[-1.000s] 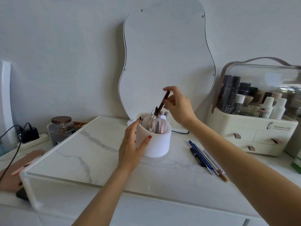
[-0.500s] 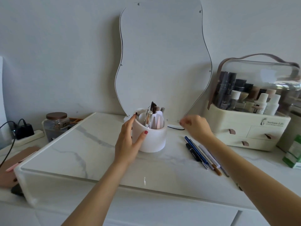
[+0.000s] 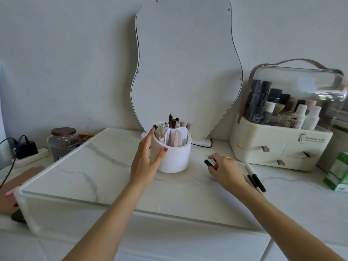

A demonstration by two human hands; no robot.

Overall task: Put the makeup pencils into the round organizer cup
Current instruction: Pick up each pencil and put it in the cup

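White marble-patterned counter (image 3: pixel 105 172) carries one white round organizer cup (image 3: pixel 172 153), split inside by white dividers into several compartments. Its back compartments hold about five upright sticks, dark brown and tan; a silver-capped tube stands in the left one, and a pink pointed piece shows at the front. The left hand (image 3: pixel 146 159) is wrapped around the cup's left wall, its fingers (image 3: pixel 149 135) up near the rim and its red-nailed thumb pressed on the front face, so it holds the cup itself.

To the right of the cup, well apart from it, the right hand (image 3: pixel 225 169) lies low over the loose makeup pencils (image 3: pixel 256 180) on the counter. Its fingers are curled loosely around one black pencil end (image 3: pixel 208 163), with a bit of blue showing beside it; whether the grip is closed tight I cannot tell. Behind the wrist at least three more pencils lie side by side: two black and one white; the arm hides any others.

One wavy-edged mirror (image 3: pixel 185 68) leans on the wall behind the cup. One cream cosmetics case with a clear lid (image 3: pixel 282 140) stands at right, one brown-lidded glass jar (image 3: pixel 63 142) at left.
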